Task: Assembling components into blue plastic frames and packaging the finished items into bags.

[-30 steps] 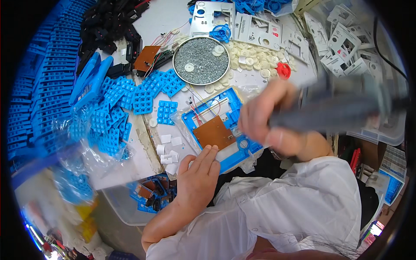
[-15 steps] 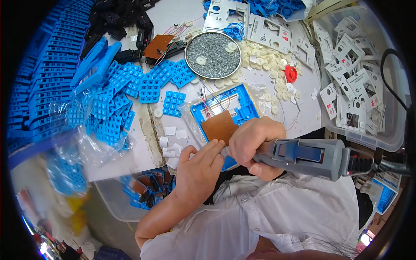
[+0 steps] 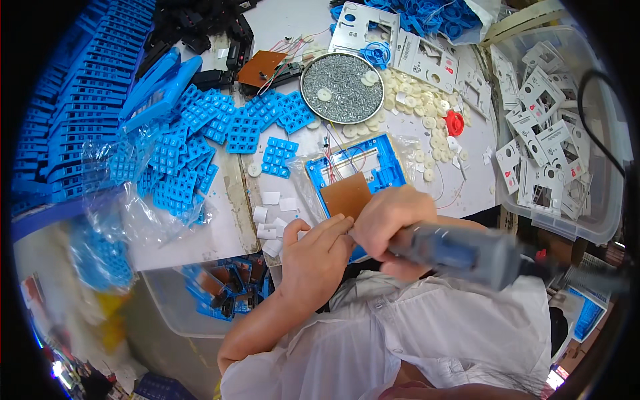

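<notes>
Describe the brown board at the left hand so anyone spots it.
On the white table, find the round tray of small metal pieces. Just below it in the picture lies an open blue casing, with the brown board on it, by the left hand. Unlike the other brown board, beside black parts, this one sits on blue casing.

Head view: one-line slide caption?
Right hand holds grey tool at blue casing; left hand at edge of brown board.
</notes>
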Demonstrator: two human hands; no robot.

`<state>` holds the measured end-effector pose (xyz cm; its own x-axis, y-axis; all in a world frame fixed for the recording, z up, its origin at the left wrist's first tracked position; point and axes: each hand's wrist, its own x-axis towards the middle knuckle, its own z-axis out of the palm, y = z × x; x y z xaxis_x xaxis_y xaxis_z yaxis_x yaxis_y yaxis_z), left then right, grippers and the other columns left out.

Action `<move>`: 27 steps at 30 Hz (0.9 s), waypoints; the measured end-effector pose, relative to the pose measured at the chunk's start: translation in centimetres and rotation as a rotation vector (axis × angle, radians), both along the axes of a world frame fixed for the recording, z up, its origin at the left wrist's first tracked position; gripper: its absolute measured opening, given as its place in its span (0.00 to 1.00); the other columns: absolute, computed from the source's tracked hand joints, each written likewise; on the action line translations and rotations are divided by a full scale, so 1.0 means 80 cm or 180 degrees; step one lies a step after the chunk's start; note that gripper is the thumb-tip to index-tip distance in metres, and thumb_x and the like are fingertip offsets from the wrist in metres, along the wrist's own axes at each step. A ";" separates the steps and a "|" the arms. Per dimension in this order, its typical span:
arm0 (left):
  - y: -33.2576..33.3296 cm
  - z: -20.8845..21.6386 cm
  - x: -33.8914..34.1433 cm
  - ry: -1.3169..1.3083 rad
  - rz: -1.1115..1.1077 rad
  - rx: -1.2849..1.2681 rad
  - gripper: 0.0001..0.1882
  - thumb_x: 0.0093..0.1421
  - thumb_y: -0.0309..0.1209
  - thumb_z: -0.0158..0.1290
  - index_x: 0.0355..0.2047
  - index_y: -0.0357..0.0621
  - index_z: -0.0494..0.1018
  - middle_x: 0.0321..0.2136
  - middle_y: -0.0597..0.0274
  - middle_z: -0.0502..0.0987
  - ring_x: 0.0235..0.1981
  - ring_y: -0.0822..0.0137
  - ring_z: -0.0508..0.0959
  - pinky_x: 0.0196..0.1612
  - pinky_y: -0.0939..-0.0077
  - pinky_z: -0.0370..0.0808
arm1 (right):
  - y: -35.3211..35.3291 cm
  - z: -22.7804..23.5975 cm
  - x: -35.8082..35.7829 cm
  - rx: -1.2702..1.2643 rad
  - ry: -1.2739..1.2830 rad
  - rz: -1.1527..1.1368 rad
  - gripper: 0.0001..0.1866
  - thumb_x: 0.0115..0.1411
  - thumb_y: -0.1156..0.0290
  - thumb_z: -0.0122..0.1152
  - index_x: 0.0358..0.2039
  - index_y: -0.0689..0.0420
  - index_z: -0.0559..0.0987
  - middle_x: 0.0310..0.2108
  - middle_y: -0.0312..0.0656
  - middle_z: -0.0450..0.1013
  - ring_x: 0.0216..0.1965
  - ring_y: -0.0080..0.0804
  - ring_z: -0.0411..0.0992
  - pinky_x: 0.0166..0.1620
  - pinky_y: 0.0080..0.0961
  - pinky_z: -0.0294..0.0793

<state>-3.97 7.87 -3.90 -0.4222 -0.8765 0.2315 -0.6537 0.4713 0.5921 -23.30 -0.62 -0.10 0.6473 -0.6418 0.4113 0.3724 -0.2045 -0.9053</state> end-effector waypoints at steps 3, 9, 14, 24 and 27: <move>-0.002 -0.008 -0.008 0.0607 0.0169 0.0057 0.08 0.56 0.25 0.62 0.36 0.45 0.79 0.45 0.60 0.84 0.48 0.65 0.83 0.60 0.53 0.60 | -0.008 0.016 -0.007 0.0385 -0.0818 0.0226 0.11 0.56 0.72 0.69 0.32 0.61 0.75 0.17 0.36 0.72 0.16 0.30 0.70 0.23 0.28 0.71; -0.006 -0.012 -0.027 0.1185 0.0342 0.0182 0.08 0.55 0.22 0.63 0.35 0.46 0.79 0.42 0.61 0.86 0.44 0.63 0.85 0.64 0.50 0.57 | -0.004 0.019 -0.013 0.0485 -0.1338 0.0230 0.12 0.58 0.71 0.70 0.32 0.62 0.74 0.17 0.35 0.71 0.14 0.27 0.67 0.23 0.26 0.71; -0.012 -0.016 -0.033 0.1204 0.0376 0.0032 0.08 0.54 0.22 0.64 0.33 0.46 0.79 0.39 0.63 0.86 0.42 0.63 0.85 0.63 0.51 0.58 | -0.012 0.015 -0.022 0.0509 -0.1241 0.0372 0.12 0.57 0.72 0.68 0.35 0.62 0.74 0.17 0.38 0.72 0.16 0.31 0.70 0.23 0.29 0.72; -0.020 -0.016 -0.016 0.0283 0.0608 -0.0373 0.07 0.55 0.26 0.66 0.33 0.47 0.79 0.41 0.65 0.84 0.48 0.66 0.83 0.66 0.50 0.57 | -0.035 -0.003 -0.020 0.0342 -0.0673 -0.0288 0.09 0.58 0.76 0.65 0.36 0.63 0.73 0.25 0.40 0.74 0.22 0.24 0.69 0.26 0.23 0.67; -0.020 -0.013 -0.015 0.0138 0.0536 -0.0200 0.07 0.54 0.26 0.66 0.32 0.47 0.78 0.42 0.65 0.84 0.50 0.66 0.83 0.65 0.51 0.58 | -0.036 -0.015 -0.021 0.0454 -0.0424 -0.0359 0.10 0.58 0.74 0.65 0.37 0.62 0.74 0.29 0.40 0.74 0.24 0.21 0.68 0.27 0.22 0.66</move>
<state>-5.14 6.25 -4.94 -0.2590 -0.9172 0.3029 -0.7010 0.3942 0.5943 -24.99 -3.49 -1.33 0.5142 -0.7648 0.3882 0.4728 -0.1250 -0.8723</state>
